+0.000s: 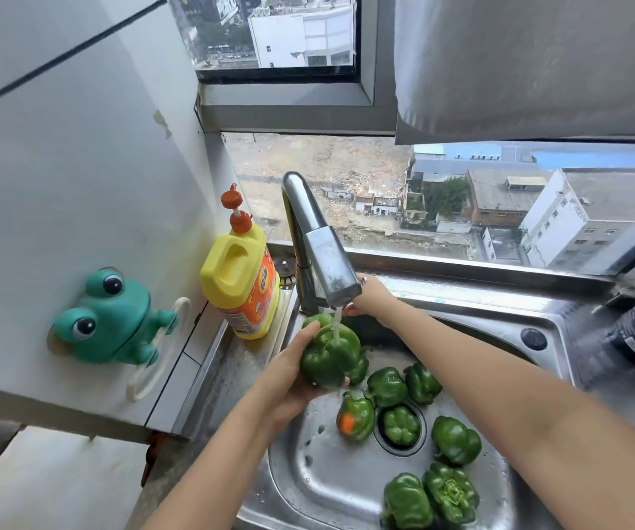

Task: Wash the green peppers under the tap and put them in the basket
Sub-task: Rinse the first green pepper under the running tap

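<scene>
- Right now your left hand (289, 380) cups one green pepper (331, 353) from below and the side, fingers wrapped around it, holding it above the sink basin.
- Water stream (336, 323) from the tap (323, 254) lands on the top of that pepper.
- Your right hand (369, 296) reaches behind the tap spout, at the back of the sink; the spout hides the fingers, so can't tell if they grip anything or lie flat.
- Another pepper sits just behind the held one, mostly hidden.
- Loose peppers (455, 439) lie in the sink (308, 483): two near the drain's far side, one on the drain (400, 425) itself, one with an orange patch (354, 416) just left of it, three more toward the near right.
- Basin metal is wet, droplets visible.
- Yellow detergent bottle (239, 277) with orange pump stands on the ledge left of the tap.
- Green frog holder (111, 319) is stuck on the left wall.
- No basket in view.
</scene>
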